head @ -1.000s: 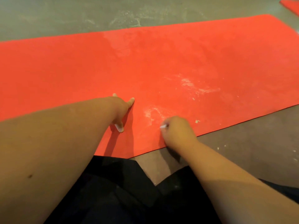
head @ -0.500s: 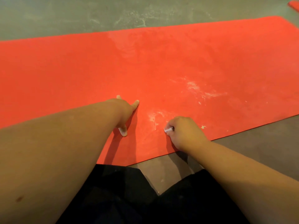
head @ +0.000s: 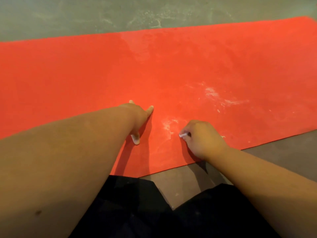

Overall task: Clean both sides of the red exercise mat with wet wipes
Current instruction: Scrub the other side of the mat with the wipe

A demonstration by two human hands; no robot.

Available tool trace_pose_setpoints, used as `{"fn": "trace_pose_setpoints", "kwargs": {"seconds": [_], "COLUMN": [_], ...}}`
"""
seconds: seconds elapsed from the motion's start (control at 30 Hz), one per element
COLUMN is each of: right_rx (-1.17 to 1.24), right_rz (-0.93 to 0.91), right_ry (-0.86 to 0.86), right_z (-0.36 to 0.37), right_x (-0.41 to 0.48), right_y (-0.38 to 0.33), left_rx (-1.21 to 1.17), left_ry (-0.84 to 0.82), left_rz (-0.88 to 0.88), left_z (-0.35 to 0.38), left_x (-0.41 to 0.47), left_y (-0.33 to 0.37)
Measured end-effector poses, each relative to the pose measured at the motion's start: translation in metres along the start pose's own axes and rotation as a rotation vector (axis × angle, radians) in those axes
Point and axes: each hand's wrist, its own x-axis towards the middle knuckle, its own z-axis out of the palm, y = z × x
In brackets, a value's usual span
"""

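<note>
The red exercise mat (head: 85, 74) lies flat across the floor, filling the middle of the head view. White smears mark it right of centre and between my hands. My left hand (head: 137, 117) presses on the mat with fingers spread straight, mostly hidden behind my forearm. My right hand (head: 200, 140) rests on the mat near its front edge, fingers curled round a small white wet wipe (head: 182, 135) of which only a tip shows.
Grey concrete floor (head: 120, 14) runs beyond the mat's far edge, and brownish floor (head: 274, 158) lies before its near edge at the right. My black-clothed legs (head: 145, 212) fill the bottom of the view.
My right hand with the wipe has shifted slightly right along the mat near the front edge. My left hand stays pressed in the same spot.
</note>
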Motion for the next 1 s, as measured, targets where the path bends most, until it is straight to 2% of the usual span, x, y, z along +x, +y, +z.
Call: {"fn": "trace_pose_setpoints", "kwargs": {"seconds": [0.13,0.37,0.57,0.73,0.9,1.0], "right_rx": [0.008,0.043,0.049,-0.009,-0.027,-0.03], "right_rz": [0.071,-0.012,0.104,0.012,0.076,0.08], "right_ry": [0.116,0.003,0.139,-0.005,0.115,0.091], "right_z": [-0.006,0.002,-0.005,0.006,-0.002,0.001], "right_x": [0.035,-0.016,0.028,-0.016,0.02,0.023], "right_y": [-0.001,0.001,-0.003,-0.005,-0.001,0.002], "left_rx": [-0.015,-0.016,0.008,0.006,0.013,-0.002], "left_ry": [0.013,-0.005,0.013,0.0,0.004,0.009], "left_rz": [0.005,0.008,0.003,0.003,-0.002,-0.007], "left_z": [0.0,-0.004,-0.004,-0.006,-0.006,-0.005], "left_x": [-0.002,-0.003,-0.005,-0.004,-0.006,-0.005], "left_y": [0.0,-0.001,0.001,0.002,0.003,0.002]}}
